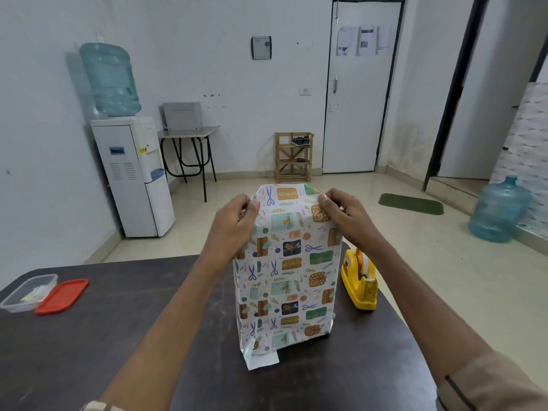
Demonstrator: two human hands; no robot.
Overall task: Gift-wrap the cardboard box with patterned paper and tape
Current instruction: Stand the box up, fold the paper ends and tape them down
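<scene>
Dark tabletop fills the lower half of the head view. Behind it is a pale room with a water dispenser on the left wall and a closed door at the back.

The parcel stands on end near the table's middle. The patterned paper covers the cardboard box on every side I can see, so none of the cardboard shows. Its long axis is upright, with the bottom end on the table and the top end up between the two hands. A white strip of the paper's underside pokes out at the near bottom edge and lies flat on the table.

Both hands sit at the top, one at each corner and level with each other, so neither is nearer. The left hand pinches the top left corner of the paper with curled fingers. The right hand has its thumb on the near face at the top right corner and its fingers curled round behind. Each hand is closed on paper and nothing else.

I judge the step in hand to be closing the top end — the loose paper lies directly between the grips and would fold inward and down.

The yellow tape dispenser stands just beside the parcel's right side, below the right hand, so that hand is better placed to fetch tape. A clear container and its red lid sit well apart at the left edge.
</scene>
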